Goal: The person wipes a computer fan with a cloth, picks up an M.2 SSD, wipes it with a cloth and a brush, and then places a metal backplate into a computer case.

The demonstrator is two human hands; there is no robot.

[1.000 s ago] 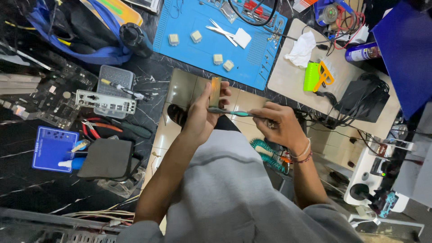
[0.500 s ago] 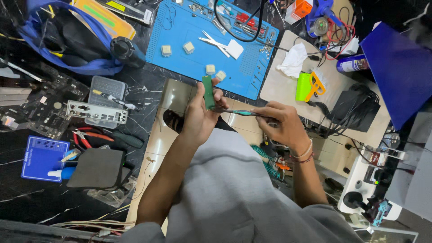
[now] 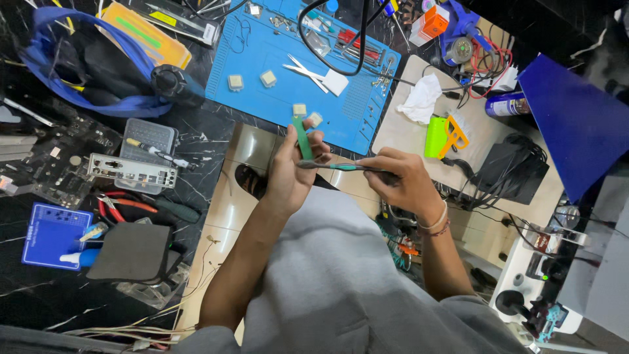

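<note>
A: What am I looking at, biggest things first?

B: From my seat, the black marble-patterned worktop [image 3: 39,308] takes up the left side, cluttered. Above the hands lies a blue work mat [image 3: 262,52] with small beige square blocks [image 3: 235,82] and white tweezers [image 3: 308,71] on it. To the right is a beige board [image 3: 406,134] carrying a crumpled white tissue [image 3: 419,98] and a lime-green and orange plastic tool [image 3: 444,136]. A dark blue sheet [image 3: 576,124] leans at the far right. On the far left I see a black bag with blue straps [image 3: 85,72], a bare circuit board [image 3: 39,170], a metal port plate [image 3: 131,172], a dark grey foam pad [image 3: 130,252] and a small blue box [image 3: 52,235].

A: And the hands?

B: My left hand [image 3: 288,174] is curled around a narrow green strip [image 3: 303,137], held upright just below the mat's near edge; thumb and fingers pinch its lower part. My right hand [image 3: 406,180] is closed around the handle of a teal brush-like tool [image 3: 341,167], lying level, its dark tip touching the left hand's fingers at the foot of the strip.

A: Can you tell what the tip is?

B: No, it's too small to make out.
</note>
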